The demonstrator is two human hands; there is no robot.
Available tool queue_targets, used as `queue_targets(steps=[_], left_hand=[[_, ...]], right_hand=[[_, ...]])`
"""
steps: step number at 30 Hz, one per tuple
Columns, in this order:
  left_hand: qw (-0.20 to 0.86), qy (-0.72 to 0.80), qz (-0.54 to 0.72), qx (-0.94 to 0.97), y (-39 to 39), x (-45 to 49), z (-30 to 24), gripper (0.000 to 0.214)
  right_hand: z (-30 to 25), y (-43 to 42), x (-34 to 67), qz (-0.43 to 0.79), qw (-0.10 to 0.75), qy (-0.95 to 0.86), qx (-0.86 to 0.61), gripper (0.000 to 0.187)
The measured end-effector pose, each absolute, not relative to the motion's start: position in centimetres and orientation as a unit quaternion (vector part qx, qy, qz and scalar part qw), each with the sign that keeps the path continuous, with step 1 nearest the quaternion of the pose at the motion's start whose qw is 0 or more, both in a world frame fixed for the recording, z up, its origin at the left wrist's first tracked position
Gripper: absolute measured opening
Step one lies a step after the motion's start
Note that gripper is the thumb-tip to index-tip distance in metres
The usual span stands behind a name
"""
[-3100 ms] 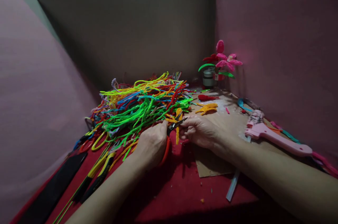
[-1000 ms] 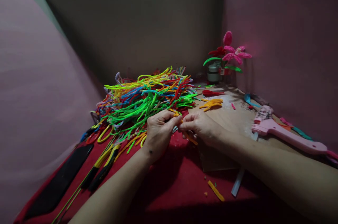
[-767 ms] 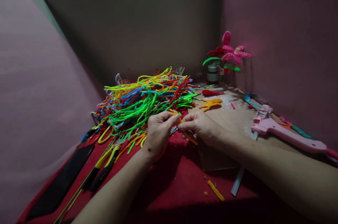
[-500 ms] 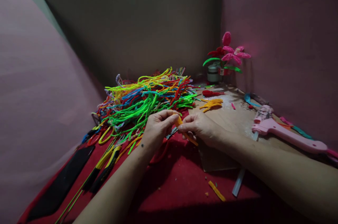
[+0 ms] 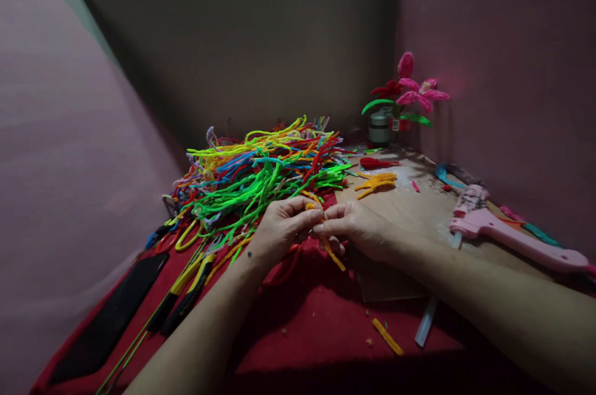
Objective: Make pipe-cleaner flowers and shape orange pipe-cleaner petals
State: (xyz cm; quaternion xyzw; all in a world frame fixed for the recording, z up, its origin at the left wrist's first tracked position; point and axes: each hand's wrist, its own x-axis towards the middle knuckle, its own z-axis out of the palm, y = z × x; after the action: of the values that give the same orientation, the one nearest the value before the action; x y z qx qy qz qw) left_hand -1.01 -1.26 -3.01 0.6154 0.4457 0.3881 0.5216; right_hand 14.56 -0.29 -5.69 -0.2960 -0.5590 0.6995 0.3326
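Note:
Orange pipe cleaner (image 5: 333,253) is pinched between my two hands above the red cloth, its tail hanging down to the right and another bit showing above the fingers. My left hand (image 5: 289,224) grips it with thumb and forefinger. Fingertips of my right hand (image 5: 356,227) press on it from the other side, touching the left fingertips. Part of the pipe cleaner is hidden by the fingers. Just behind the hands spreads a big heap of coloured pipe cleaners (image 5: 261,181). A folded orange pipe-cleaner piece (image 5: 377,182) lies on the board beyond my right hand.
A pink glue gun (image 5: 507,235) rests at right on the brown board (image 5: 414,215). Yellow-black pliers (image 5: 190,295) and a black flat object (image 5: 109,320) lie at left. Pink pipe-cleaner flowers (image 5: 423,94) stand at the back. A short orange strip (image 5: 387,337) lies in front.
The orange pipe cleaner has shifted between my fingers: a strand now shows above them and the tail hangs lower. Both hands stay close together. The view has shifted slightly.

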Motion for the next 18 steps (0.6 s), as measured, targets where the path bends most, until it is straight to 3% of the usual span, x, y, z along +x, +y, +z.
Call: queue_targets(steps=[5, 15, 18], left_hand=[[0.514, 0.457, 0.402, 0.604, -1.4, -0.8, -3.2, 0.017], [0.310, 0.524, 0.474, 0.636, -2.4, 0.5, -3.7, 0.016], [0.320, 0.530, 0.483, 0.619, -2.3, 0.4, -3.2, 0.023]], right_hand=[[-6.3, -0.1, 14.5, 0.681, 0.342, -0.576, -0.297, 0.017], [-5.8, 0.0, 14.5, 0.650, 0.351, -0.582, -0.341, 0.016], [-5.3, -0.3, 14.5, 0.648, 0.351, -0.578, -0.351, 0.018]])
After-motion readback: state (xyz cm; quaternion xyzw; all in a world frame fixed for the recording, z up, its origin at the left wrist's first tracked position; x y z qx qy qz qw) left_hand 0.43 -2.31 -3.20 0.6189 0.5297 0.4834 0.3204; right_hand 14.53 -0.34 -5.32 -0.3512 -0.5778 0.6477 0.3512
